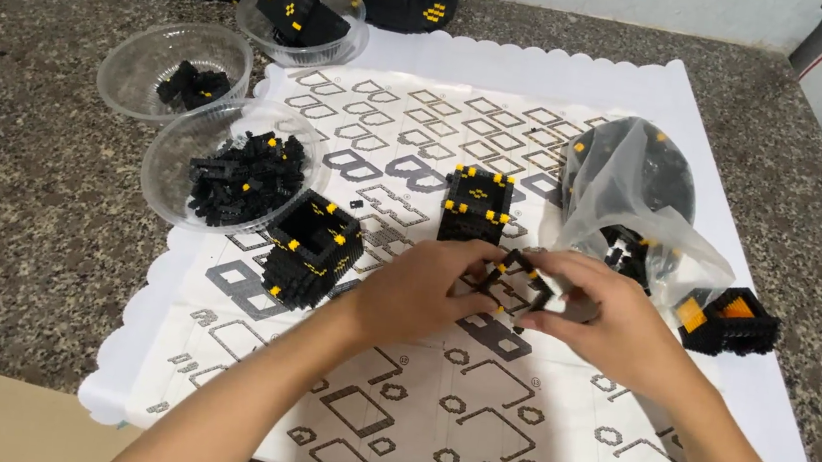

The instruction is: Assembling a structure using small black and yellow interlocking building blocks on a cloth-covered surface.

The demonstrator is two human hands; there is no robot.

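a crumpled clear plastic bag holding small black bricks lies on the right of the white patterned sheet, just beyond the hands.

We read this as home hobby corner: speckled granite counter, scalloped paper instruction sheet, clear plastic bowls of tiny black bricks, plain wall behind.

You have three clear plastic bowls left of the white mat. On the mat you see one plastic bag and three black-and-yellow block cubes.
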